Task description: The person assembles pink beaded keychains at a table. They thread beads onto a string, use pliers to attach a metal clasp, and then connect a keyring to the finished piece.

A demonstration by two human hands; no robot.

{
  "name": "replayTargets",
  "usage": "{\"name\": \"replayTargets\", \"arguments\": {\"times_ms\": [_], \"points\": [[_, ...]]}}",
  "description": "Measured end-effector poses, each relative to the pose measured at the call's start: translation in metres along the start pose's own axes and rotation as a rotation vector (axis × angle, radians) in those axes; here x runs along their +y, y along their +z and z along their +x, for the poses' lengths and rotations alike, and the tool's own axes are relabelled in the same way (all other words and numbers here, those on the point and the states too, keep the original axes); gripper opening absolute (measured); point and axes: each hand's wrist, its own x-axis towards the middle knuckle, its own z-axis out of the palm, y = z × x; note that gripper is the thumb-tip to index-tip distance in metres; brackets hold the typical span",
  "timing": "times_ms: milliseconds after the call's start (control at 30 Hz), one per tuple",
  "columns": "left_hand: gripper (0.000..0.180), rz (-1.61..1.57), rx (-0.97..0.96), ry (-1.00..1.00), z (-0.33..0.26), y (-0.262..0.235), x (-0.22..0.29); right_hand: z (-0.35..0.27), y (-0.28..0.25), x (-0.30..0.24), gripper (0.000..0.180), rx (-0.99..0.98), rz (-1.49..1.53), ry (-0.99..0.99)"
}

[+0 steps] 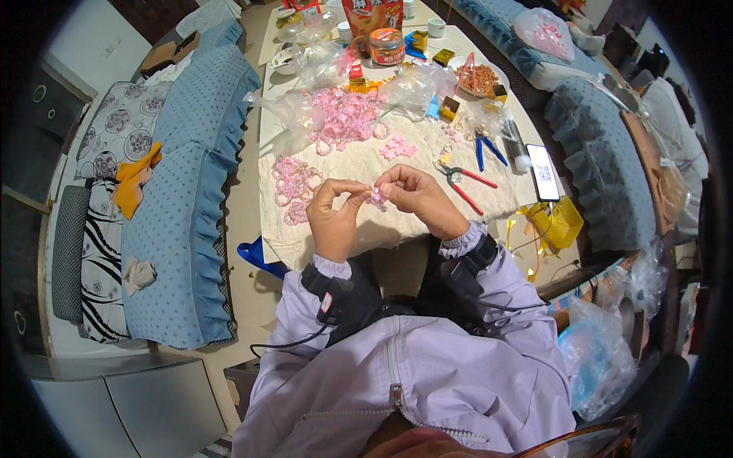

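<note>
Over the near edge of the cloth-covered table, my left hand (338,217) and my right hand (422,197) meet fingertip to fingertip. Both pinch a small pink beaded strand (377,200), which dangles between them; its ends are hidden by my fingers. To the left of my left hand lie several pink beaded bracelets (294,183). Beyond my hands sits a small heap of pink beads (398,147), with a larger pile of pink bracelets (347,116) behind it. Red-handled pliers (475,182) rest just right of my right hand, and blue-handled pliers (489,151) lie farther back.
A lit phone (544,174) lies at the table's right edge, above a yellow basket (561,223). Clear plastic bags (416,90), a jar (387,47) and a plate of nuts (481,79) crowd the far half. Blue-covered sofas (179,191) flank the table.
</note>
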Motion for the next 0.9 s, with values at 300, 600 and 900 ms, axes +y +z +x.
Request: {"name": "replayTargets", "arguments": {"times_ms": [300, 600, 900], "points": [[0.013, -0.032, 0.017, -0.032, -0.002, 0.004, -0.001, 0.001, -0.001, 0.007, 0.017, 0.022, -0.092, -0.045], [0.013, -0.001, 0.030, -0.019, -0.002, 0.009, -0.007, -0.002, 0.010, -0.005, 0.012, 0.196, -0.601, -0.343], [0.018, -0.097, -0.115, -0.072, -0.006, 0.006, -0.017, -0.002, 0.009, -0.007, 0.013, 0.179, -0.851, -0.472]]}}
